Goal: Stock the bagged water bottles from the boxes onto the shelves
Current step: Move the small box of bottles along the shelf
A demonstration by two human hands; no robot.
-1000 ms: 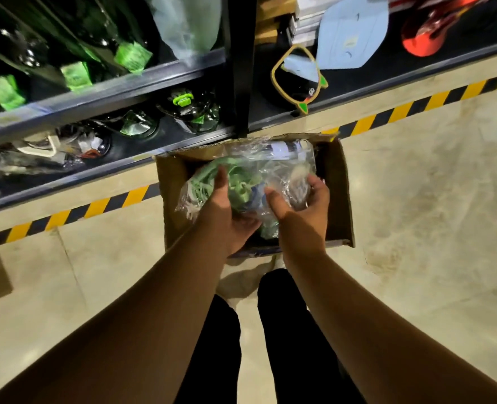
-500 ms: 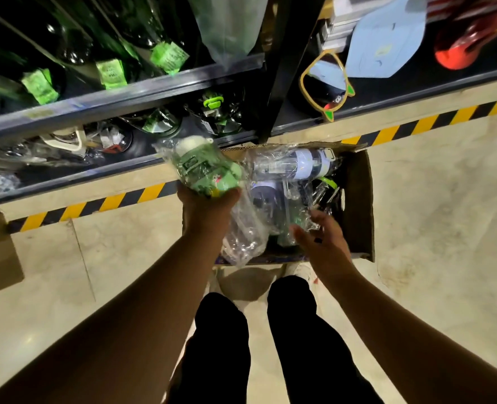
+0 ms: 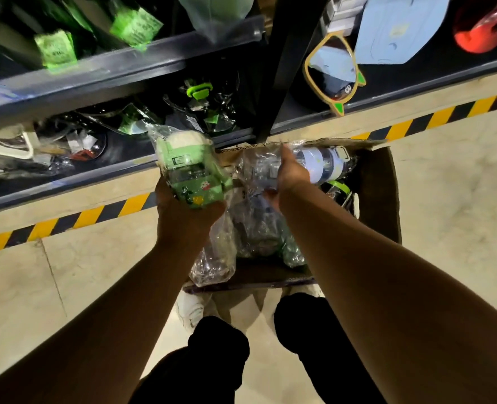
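Closest to us, past our knees, the box (image 3: 383,196) stands open on the floor (image 3: 445,217), and it is far from emptied: several crumpled clear bags (image 3: 256,231) with bottles in them lie heaped inside, one spilling over its near edge, and a green-lidded piece (image 3: 339,188) shows at the right wall. Just above the box our left hand (image 3: 187,217) cups the bagged green bottle (image 3: 193,173) from below, fingers curled round its base, so that it is lifted clear of the box and tilted towards the shelving. Beside it our right hand (image 3: 289,174) reaches into the far half of the box, fingers laid over and closed on the bagged blue bottle (image 3: 323,163), which lies on its side on top of the heap and, as far as we can judge, has not left the box. Beyond the striped tape (image 3: 95,212), the lower shelf (image 3: 66,186) already carries a number of bagged bottles (image 3: 203,109), and the upper shelf (image 3: 119,72) shows more stock with green tags (image 3: 56,49). We judge the job to be in mid-course: some stocking is done, one bottle is on its way, a second is being taken up, and a fair part of the box is left to move. We cannot see any other boxes from here.
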